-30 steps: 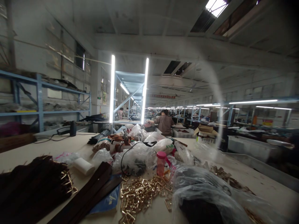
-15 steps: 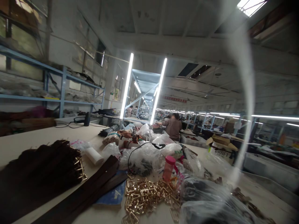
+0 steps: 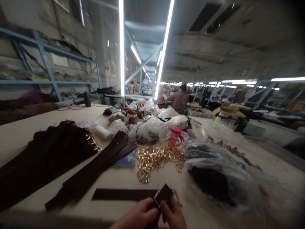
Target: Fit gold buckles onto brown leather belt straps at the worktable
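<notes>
Both my hands show at the bottom edge. My left hand [image 3: 138, 215] and my right hand [image 3: 172, 214] pinch the end of a dark brown leather strap [image 3: 124, 194] that lies flat on the table and runs off to the left. A gold metal buckle [image 3: 157, 197] sits on the strap end between my fingers. A pile of loose gold buckles [image 3: 154, 158] lies just beyond on the table.
A heap of finished dark straps [image 3: 47, 149] lies at left, more long straps [image 3: 95, 168] beside it. Clear plastic bags [image 3: 214, 171] sit at right, a pink-capped bottle [image 3: 174, 136] and more bags behind. A person [image 3: 179, 100] works far off. Blue shelving [image 3: 47, 73] stands left.
The camera has tilted downward. My two hands and the strap with its buckle have come into view at the bottom edge; the ceiling has mostly dropped out of sight.
</notes>
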A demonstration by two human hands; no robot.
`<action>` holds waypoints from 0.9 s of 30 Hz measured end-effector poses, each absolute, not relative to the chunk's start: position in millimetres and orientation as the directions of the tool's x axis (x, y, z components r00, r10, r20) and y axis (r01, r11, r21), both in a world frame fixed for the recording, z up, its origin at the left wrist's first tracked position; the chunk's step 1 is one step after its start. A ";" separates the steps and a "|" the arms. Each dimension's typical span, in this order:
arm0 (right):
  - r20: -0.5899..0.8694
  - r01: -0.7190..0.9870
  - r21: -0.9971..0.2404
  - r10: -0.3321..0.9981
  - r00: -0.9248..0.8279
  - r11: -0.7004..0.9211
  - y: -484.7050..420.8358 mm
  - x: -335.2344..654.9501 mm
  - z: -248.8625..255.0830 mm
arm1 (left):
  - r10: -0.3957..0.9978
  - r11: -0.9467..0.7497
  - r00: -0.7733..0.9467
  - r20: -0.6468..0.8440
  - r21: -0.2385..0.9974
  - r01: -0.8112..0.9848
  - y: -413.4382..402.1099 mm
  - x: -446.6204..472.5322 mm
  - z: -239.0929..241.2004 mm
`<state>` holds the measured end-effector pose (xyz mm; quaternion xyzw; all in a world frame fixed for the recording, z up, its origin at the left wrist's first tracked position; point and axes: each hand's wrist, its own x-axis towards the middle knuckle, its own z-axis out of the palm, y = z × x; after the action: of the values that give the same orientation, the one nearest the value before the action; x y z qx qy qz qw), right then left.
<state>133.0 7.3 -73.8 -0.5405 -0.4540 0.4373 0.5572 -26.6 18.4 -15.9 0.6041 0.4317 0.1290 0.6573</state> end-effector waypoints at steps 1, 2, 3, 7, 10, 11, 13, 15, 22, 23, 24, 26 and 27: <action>-0.033 -0.044 -0.999 0.969 0.247 -0.023 -8.1 129.2 -75.3 | 0.667 0.282 0.606 -0.434 0.899 0.335 17.7 -25.3 -19.4; -0.094 -0.096 -0.993 0.954 0.284 -0.069 -19.1 126.4 -74.4 | 0.648 0.314 0.633 -0.423 0.906 0.285 17.0 -23.9 -22.1; -0.125 -0.137 -0.987 0.941 0.314 -0.086 -26.0 124.6 -72.3 | 0.624 0.345 0.654 -0.427 0.902 0.260 16.4 -22.7 -23.8; -0.174 -0.246 -0.964 0.937 0.303 -0.099 -32.9 120.4 -64.7 | 0.594 0.377 0.690 -0.413 0.901 0.215 14.1 -17.6 -22.5; -0.200 -0.259 -0.957 0.943 0.267 -0.129 -36.8 118.6 -65.3 | 0.590 0.377 0.706 -0.392 0.907 0.188 11.7 -14.1 -22.0; -0.205 -0.256 -0.957 0.940 0.273 -0.134 -38.5 118.9 -66.5 | 0.582 0.381 0.713 -0.392 0.906 0.187 11.0 -13.3 -23.0; -0.212 -0.246 -0.959 0.936 0.282 -0.142 -41.3 120.5 -69.5 | 0.560 0.390 0.727 -0.397 0.901 0.191 9.9 -12.4 -26.0; -0.228 -0.245 -0.956 0.932 0.281 -0.160 -43.5 123.0 -72.3 | 0.537 0.390 0.748 -0.391 0.901 0.191 9.4 -12.2 -29.2; -0.231 -0.305 -0.938 0.952 0.198 -0.164 -52.2 127.4 -72.2 | 0.570 0.370 0.714 -0.407 0.903 0.219 8.1 -13.2 -38.5; -0.225 -0.309 -0.938 0.956 0.189 -0.159 -53.3 128.0 -71.3 | 0.573 0.369 0.707 -0.415 0.900 0.230 7.7 -13.6 -39.6; -0.223 -0.312 -0.937 0.956 0.191 -0.156 -54.1 128.8 -70.2 | 0.568 0.370 0.705 -0.424 0.897 0.242 7.3 -14.0 -40.5; -0.229 -0.311 -0.937 0.950 0.210 -0.157 -54.5 130.6 -67.9 | 0.551 0.385 0.702 -0.451 0.884 0.265 6.4 -15.1 -40.7; -0.233 -0.310 -0.938 0.947 0.221 -0.158 -54.1 131.5 -66.9 | 0.542 0.398 0.700 -0.465 0.876 0.273 6.0 -15.7 -40.2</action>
<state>131.5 -54.1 -66.9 -0.5293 -0.3009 0.5466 0.5749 -15.7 6.0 -40.2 0.5410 0.3765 0.0899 0.7466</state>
